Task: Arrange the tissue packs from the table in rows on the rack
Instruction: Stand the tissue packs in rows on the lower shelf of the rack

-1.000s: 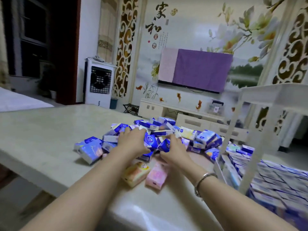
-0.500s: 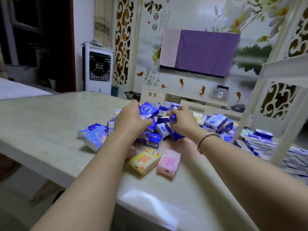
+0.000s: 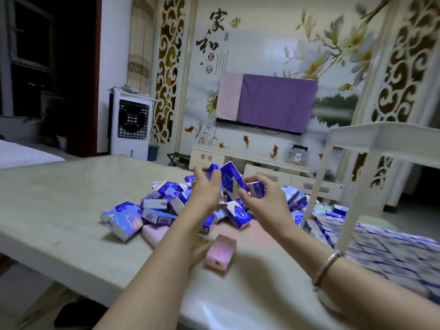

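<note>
A heap of blue and white tissue packs [image 3: 164,206] lies on the pale table [image 3: 59,198]. Above the heap, my left hand [image 3: 204,189] and my right hand [image 3: 262,198] hold a bunch of blue tissue packs [image 3: 232,179] between them, lifted off the pile. My left fingers curl round the bunch's left side; my right hand grips a pack on its right side. At the right stands the white rack [image 3: 385,139], with rows of blue packs [image 3: 381,248] laid flat on its lower level.
A pink pack [image 3: 220,252] lies near the table's front, another pink pack [image 3: 154,233] beside my left forearm. A white rack leg [image 3: 352,210] stands just right of my right hand. Beyond the table are a cooler fan, a TV cabinet and a covered TV.
Both hands dug into the heap, closed round several blue packs and have lifted them up off the pile. The camera has tilted slightly.
</note>
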`<state>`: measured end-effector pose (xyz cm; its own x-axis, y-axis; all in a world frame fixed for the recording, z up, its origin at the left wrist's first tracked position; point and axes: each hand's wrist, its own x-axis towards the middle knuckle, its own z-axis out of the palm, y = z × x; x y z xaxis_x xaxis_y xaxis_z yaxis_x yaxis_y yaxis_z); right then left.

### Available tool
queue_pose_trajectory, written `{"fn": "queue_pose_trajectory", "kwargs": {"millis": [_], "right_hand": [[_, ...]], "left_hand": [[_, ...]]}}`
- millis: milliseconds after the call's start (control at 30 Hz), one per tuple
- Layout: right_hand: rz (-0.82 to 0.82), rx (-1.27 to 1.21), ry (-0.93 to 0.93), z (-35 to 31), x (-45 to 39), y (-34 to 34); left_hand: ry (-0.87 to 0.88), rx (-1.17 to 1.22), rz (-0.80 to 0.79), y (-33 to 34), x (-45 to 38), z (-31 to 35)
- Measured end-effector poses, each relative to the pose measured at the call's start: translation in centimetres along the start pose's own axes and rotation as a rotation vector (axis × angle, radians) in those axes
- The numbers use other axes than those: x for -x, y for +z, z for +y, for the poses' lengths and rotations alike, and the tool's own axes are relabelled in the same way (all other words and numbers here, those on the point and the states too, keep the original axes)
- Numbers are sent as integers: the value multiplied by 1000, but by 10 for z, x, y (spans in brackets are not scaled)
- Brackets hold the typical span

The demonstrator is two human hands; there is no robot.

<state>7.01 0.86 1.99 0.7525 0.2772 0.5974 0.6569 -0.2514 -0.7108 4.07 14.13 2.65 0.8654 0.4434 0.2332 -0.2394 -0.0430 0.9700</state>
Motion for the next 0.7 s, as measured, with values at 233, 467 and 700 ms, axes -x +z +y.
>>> {"fn": "queue_pose_trajectory", "kwargs": {"millis": [233, 467, 700], "right_hand": [[-94, 45, -15, -20, 27, -34], [1, 39, 64, -49, 62, -114], [144, 140, -158, -70, 108, -172]], "left_hand": [[121, 146, -120, 26, 35, 4], [-33, 301, -342, 64, 102, 20], [237, 249, -451, 113, 172, 56]]}}
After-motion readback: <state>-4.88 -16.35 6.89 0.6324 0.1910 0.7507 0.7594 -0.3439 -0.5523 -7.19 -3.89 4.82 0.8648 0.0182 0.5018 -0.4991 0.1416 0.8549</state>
